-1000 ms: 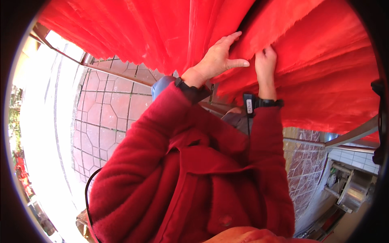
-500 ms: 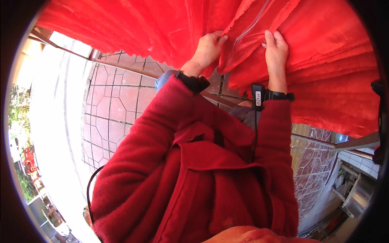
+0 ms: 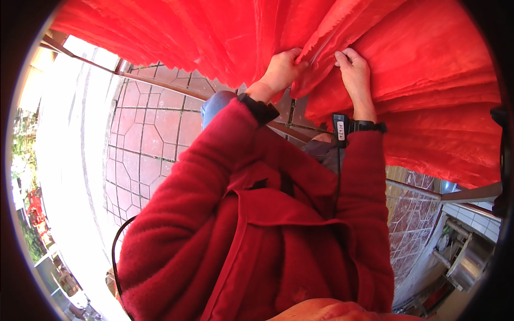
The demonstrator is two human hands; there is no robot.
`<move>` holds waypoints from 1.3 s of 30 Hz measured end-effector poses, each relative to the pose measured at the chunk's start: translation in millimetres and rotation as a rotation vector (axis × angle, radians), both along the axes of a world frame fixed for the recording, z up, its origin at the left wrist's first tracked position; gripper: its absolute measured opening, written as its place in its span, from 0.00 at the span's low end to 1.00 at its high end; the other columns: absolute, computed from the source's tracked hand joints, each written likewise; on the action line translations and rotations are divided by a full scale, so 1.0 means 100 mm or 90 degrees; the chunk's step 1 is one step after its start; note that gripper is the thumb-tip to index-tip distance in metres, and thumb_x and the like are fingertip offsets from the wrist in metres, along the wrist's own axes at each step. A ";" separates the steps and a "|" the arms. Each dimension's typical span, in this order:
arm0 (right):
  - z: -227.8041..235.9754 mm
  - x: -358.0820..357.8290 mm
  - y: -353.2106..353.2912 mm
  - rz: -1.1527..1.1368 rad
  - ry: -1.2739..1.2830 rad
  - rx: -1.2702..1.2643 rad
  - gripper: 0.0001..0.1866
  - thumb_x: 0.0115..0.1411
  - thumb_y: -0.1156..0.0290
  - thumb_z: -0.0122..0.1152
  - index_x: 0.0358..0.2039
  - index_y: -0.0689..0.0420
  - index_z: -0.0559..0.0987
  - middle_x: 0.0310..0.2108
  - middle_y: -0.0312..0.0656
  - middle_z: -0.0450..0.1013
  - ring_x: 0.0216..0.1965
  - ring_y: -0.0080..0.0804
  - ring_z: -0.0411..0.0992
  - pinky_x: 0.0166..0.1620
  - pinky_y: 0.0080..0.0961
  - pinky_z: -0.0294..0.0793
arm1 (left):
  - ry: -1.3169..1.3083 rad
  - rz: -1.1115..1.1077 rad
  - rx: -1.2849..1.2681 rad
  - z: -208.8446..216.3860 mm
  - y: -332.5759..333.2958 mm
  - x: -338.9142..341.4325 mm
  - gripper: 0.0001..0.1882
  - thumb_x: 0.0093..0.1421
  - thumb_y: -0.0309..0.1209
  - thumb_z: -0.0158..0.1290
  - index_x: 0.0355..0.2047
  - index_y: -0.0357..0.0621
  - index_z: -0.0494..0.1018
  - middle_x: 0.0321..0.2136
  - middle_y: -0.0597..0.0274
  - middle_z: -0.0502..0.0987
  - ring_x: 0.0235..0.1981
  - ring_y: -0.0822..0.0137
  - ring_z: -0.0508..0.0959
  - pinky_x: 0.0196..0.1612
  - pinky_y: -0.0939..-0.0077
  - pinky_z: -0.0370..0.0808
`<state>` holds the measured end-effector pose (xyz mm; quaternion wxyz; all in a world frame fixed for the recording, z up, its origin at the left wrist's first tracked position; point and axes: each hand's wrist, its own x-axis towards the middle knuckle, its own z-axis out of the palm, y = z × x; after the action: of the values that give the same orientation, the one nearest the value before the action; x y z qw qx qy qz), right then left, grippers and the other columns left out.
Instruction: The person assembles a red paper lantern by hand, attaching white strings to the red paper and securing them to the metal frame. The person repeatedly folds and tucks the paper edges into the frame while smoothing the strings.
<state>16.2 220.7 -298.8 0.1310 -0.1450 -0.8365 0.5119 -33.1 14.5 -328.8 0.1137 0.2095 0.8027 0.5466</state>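
A large sheet of bright red cloth (image 3: 428, 59) with frayed edges and many folds spreads across the top and right of the view. My left hand (image 3: 281, 70) is closed on a fold of it near the middle, the thumb pointing toward the other hand. To the right, my right hand (image 3: 355, 74) pinches another edge of the cloth between thumb and bent fingers. Between the hands runs a raised fold with a thin pale strip (image 3: 320, 52), partly hidden; whether it is a zipper cannot be made out. Dark bands circle both wrists.
A brown bar (image 3: 160, 85) crosses beneath the cloth at left, over reddish patterned floor tiles (image 3: 155, 128). A shiny metal cylinder (image 3: 470, 262) stands at lower right beside pipes. A black cable (image 3: 337, 179) hangs from the right wrist device (image 3: 340, 128).
My hands have come closer together, the right one shifting left and both slightly nearer to me. The fold between them has narrowed, covering more of the pale strip.
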 end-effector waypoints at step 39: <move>-2.14 0.19 -0.32 -0.212 -0.155 0.261 0.17 0.62 0.62 0.56 0.37 0.65 0.79 0.34 0.64 0.77 0.40 0.62 0.76 0.42 0.51 0.75 | -0.005 -0.035 -0.201 -1.33 0.00 -0.31 0.14 0.58 0.31 0.56 0.44 0.43 0.81 0.34 0.47 0.82 0.37 0.55 0.83 0.40 0.64 0.77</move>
<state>34.7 189.0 -512.9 0.1384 -0.3110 -0.8968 0.2826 -63.7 14.4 -462.1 0.1632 0.2090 0.8723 0.4108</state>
